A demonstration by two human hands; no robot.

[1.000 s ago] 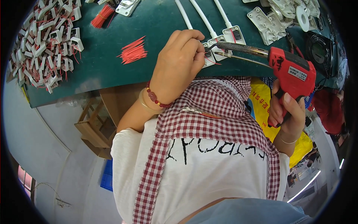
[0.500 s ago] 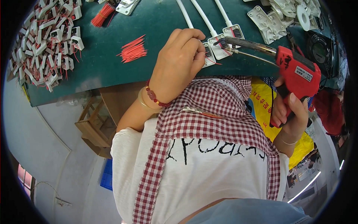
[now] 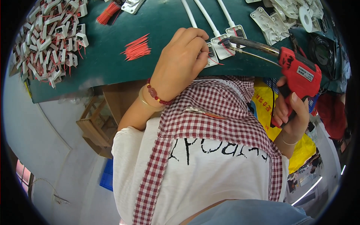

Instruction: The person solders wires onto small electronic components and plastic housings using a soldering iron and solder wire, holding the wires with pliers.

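My right hand (image 3: 296,114) is wrapped round the grip of a red soldering gun (image 3: 306,77). Its dark tip and thin solder feed tube meet over the middle white plastic housing (image 3: 222,54), at a small black part. My left hand (image 3: 182,56) bends over the leftmost white housing (image 3: 212,62), fingers curled together; whatever they pinch is hidden beneath them. Short red wires stick out of that housing toward me. A third white housing (image 3: 239,29) lies to the right, partly behind the gun's tip. White cables (image 3: 206,17) run away from the housings.
Left on the green table (image 3: 105,63) are a heap of white housings with red wires (image 3: 52,45) and a loose pile of red wires (image 3: 137,47). A bundle of red wires (image 3: 107,13) lies farther back. White plastic parts (image 3: 270,24) and a round black object (image 3: 321,52) sit at right.
The whole view has shifted slightly, the table things appearing a little farther right. Both hands and the soldering gun keep nearly the same places over the housings.
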